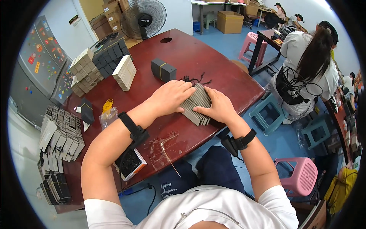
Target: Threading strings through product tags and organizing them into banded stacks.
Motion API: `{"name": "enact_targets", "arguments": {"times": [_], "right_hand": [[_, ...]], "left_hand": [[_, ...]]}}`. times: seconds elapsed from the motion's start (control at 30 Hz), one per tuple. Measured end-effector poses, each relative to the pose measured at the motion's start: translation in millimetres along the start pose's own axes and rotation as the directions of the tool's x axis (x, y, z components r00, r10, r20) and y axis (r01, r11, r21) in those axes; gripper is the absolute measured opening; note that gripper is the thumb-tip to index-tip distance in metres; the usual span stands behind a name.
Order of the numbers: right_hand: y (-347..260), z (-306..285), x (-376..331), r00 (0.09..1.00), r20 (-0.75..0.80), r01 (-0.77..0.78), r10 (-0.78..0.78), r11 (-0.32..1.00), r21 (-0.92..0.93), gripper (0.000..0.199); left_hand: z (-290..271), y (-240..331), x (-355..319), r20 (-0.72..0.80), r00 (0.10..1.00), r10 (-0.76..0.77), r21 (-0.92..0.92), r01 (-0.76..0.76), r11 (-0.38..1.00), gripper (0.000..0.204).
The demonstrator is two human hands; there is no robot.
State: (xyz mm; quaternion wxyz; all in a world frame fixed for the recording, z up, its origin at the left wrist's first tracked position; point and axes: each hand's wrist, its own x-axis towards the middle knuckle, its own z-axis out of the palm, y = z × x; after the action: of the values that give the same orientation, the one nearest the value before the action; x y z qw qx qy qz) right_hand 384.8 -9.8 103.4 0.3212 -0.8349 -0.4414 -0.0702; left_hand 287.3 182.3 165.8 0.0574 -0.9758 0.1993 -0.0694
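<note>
A stack of thin grey cards [197, 104] stands on edge on the red-brown table, tilted, with black strings [197, 79] sticking out at its far end. My left hand [172, 97] presses on its left side, fingers reaching over the top. On the other side my right hand [220, 105] grips it, with the thumb along the near part and the fingers at the far right. Just beyond my left hand sits a dark grey block of cards [163, 70] with a yellow rubber band around it.
Left are stacked pale bundles [82, 68], dark bundles [110, 55], a white stack [124, 73], grey stringed stacks [63, 131] and yellow rubber bands [108, 105]. Nearer lie a box of black bits [130, 164] and a bent wire [164, 147]. A fan [144, 19] stands behind; people sit right.
</note>
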Motion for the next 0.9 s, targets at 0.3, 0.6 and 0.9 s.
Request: {"name": "enact_targets", "arguments": {"times": [0.3, 0.6, 0.9], "right_hand": [[13.4, -1.0, 25.0, 0.95, 0.196, 0.171, -0.241, 0.933, 0.318, 0.065], [20.9, -5.4, 22.1, 0.997, 0.076, 0.01, -0.013, 0.999, 0.042, 0.05], [20.4, 18.9, 9.6, 0.952, -0.116, -0.255, 0.282, 0.945, 0.204, 0.062]], "left_hand": [[23.1, -5.8, -1.3, 0.061, 0.998, -0.011, -0.088, 0.017, 0.996, 0.116], [40.7, 22.1, 18.4, 0.082, 0.964, -0.251, -0.198, 0.263, 0.944, 0.115], [58.3, 46.1, 26.4, 0.03, 0.886, -0.462, -0.278, 0.451, 0.848, 0.112]]}}
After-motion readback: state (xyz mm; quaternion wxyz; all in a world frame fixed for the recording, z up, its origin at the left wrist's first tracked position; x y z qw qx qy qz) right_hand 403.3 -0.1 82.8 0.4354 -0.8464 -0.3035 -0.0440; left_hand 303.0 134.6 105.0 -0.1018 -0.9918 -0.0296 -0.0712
